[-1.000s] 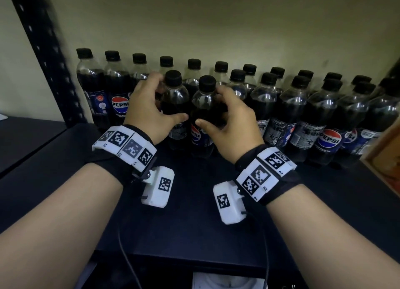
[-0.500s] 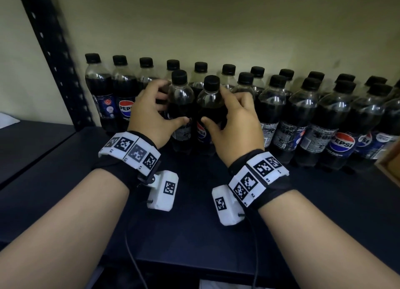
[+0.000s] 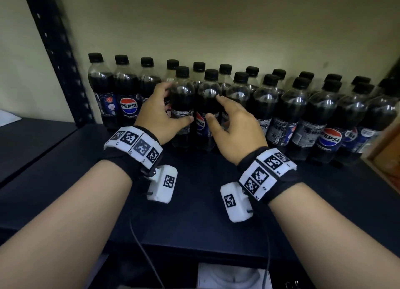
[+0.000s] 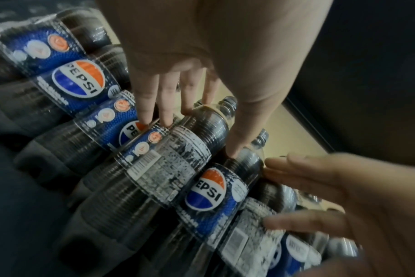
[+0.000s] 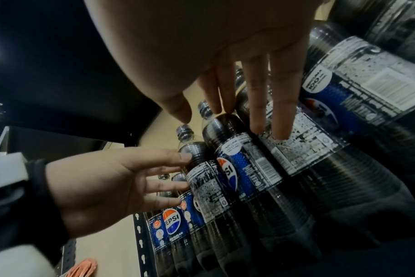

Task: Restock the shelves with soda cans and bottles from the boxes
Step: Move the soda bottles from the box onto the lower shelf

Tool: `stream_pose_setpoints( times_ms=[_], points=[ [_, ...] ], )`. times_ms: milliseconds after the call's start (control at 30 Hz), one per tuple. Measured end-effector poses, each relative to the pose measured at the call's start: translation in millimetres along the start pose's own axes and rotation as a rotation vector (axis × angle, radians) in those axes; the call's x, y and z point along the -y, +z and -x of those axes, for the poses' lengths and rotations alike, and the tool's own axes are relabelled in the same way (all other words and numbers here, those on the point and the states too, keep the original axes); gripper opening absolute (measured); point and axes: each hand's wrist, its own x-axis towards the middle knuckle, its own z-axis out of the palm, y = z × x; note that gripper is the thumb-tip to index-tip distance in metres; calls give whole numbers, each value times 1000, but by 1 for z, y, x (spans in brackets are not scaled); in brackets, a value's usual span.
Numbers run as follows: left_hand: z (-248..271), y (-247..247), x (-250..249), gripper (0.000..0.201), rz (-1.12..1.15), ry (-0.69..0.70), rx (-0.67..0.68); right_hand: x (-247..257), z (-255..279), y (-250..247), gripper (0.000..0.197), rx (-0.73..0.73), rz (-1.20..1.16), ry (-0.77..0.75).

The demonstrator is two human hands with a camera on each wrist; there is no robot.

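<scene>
Now | left hand (image 3: 160,115) fingers spread, touching front bottle (image 3: 181,106) | right hand (image 3: 234,128) fingers spread, beside next bottle (image 3: 207,111)

Glossy clear plastic bottles (image 3: 268,106) with shiny printed labels stand on a matt dark shelf (image 3: 194,213); matt black caps.
</scene>
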Motion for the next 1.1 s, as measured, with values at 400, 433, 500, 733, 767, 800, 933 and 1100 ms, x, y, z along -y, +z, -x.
stream_pose_setpoints(
  times_ms=[400,433,500,733,767,800,933,1100],
  points=[
    [70,-33,-23,71,-377,71,40,-5,59,-26,61,196,142,127],
    [77,-36,-25,71,-394,81,50,-6,64,-29,62,210,158,140],
    [91,-42,-27,73,-439,76,87,-5,74,-35,65,245,206,151],
    [141,-54,-35,76,-717,-78,250,1,120,-53,70,406,339,225],
    [152,-54,-35,76,-740,-92,275,1,129,-55,71,429,358,238],
    [162,-54,-35,76,-764,-101,302,2,138,-56,71,452,376,250],
    [201,-49,-35,79,-862,-113,394,5,172,-60,73,509,418,258],
    [244,-43,-39,79,-901,-101,492,6,210,-62,77,592,404,250]
  ],
)
